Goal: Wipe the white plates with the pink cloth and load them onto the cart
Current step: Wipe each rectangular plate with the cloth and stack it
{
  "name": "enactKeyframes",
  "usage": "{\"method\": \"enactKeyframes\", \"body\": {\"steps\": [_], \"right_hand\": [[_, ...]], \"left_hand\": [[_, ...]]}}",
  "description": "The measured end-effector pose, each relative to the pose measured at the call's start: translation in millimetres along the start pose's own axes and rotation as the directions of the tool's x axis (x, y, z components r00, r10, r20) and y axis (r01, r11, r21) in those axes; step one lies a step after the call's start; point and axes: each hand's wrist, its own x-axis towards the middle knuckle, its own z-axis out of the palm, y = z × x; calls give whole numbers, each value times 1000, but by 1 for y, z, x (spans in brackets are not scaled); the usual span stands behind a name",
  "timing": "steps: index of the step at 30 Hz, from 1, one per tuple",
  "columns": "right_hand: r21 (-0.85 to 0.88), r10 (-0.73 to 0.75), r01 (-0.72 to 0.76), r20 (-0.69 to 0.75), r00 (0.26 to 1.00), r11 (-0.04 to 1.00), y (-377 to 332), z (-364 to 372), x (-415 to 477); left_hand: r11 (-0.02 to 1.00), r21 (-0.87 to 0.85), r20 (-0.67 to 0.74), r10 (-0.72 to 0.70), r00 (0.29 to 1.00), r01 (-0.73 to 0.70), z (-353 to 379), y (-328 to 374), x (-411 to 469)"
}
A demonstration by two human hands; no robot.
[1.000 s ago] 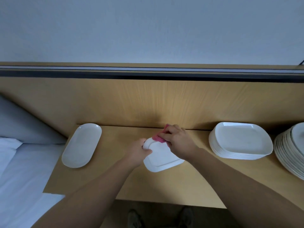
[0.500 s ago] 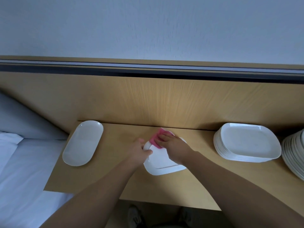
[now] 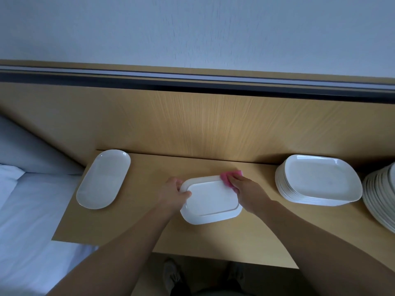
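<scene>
Nearest the camera, two dark shoes [image 3: 171,274] are showing on the floor below the front edge of the light wooden tabletop [image 3: 128,223]. Two bare forearms are reaching forward over that edge.

In the middle of the tabletop, the left hand [image 3: 173,193] is gripping the left end of a white rectangular plate with rounded corners [image 3: 210,199]. Its thumb is lying on top of the rim and its fingers are curling round the far left corner. Whether the plate is lying flat or being tipped up slightly I cannot tell.

The right hand [image 3: 245,191] is curling over a crumpled pink cloth [image 3: 229,176] and pressing it against the far right corner of the same plate. Part of the cloth is sticking out past the fingertips.

To the left, well apart from the held plate, a long oval white plate [image 3: 103,179] is lying alone near the tabletop's left end. Beyond that end, a bed with a white sheet [image 3: 25,210] is filling the left side.

To the right, a stack of white rounded-square plates [image 3: 318,180] is sitting near the back of the tabletop. Just beside it, a second stack of round white plates [image 3: 382,197] is being cut off by the right edge of the view.

Behind everything, a light wooden back panel [image 3: 192,124] is rising to a dark rail [image 3: 192,84]. A pale wall [image 3: 192,28] is standing above it.
</scene>
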Motion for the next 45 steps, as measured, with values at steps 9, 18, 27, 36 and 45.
{"method": "enactKeyframes", "body": {"steps": [9, 18, 27, 36, 45], "right_hand": [[35, 61, -59, -57, 997, 998, 0, 18, -18], [254, 164, -136, -96, 982, 958, -14, 30, -29], [254, 179, -117, -237, 955, 960, -36, 40, -29], [294, 127, -87, -120, 985, 952, -47, 39, -36], [251, 113, -88, -89, 990, 964, -48, 38, -41]], "left_hand": [[998, -31, -45, -59, 997, 57, 1, -6, -5], [997, -56, -37, -60, 998, 58, 3, -15, -19], [968, -203, 19, -149, 989, 150, 16, -11, -32], [820, -446, 246, -272, 930, 358, 25, -6, -35], [800, -471, 338, -226, 914, 372, 29, -5, -32]]}}
